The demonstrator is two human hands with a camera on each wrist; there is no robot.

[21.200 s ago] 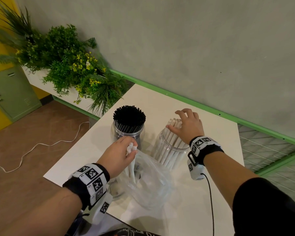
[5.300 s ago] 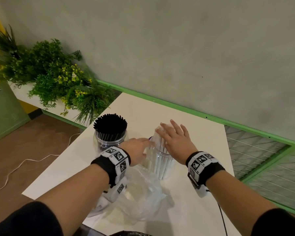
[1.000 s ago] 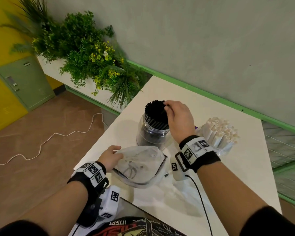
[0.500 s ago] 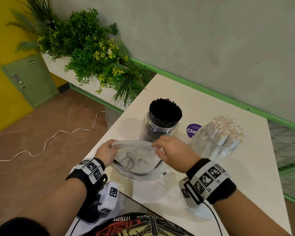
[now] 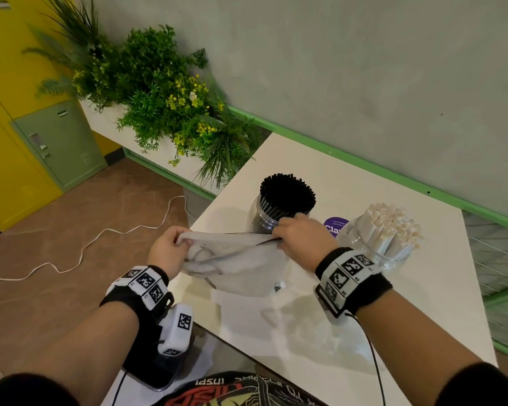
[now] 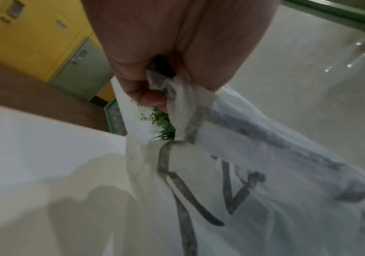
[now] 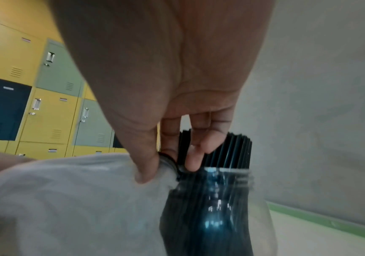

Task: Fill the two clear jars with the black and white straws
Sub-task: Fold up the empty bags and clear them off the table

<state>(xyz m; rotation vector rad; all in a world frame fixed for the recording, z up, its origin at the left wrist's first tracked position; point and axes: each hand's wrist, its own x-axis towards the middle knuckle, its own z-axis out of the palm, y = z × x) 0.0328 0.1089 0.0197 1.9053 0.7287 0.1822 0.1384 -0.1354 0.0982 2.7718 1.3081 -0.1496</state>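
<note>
purple sticker (image 5: 335,226) reading "cla", rest hidden

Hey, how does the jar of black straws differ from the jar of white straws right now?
The black-straw jar holds thin dark straws that stand nearly upright; the white-straw jar holds thicker pale ones that lean and fan toward the right. The black-straw jar sits farther left, behind the plastic bag stretched between the left hand and right hand; the white-straw jar stands clear of it. Both are clear, lidless and full.
</note>
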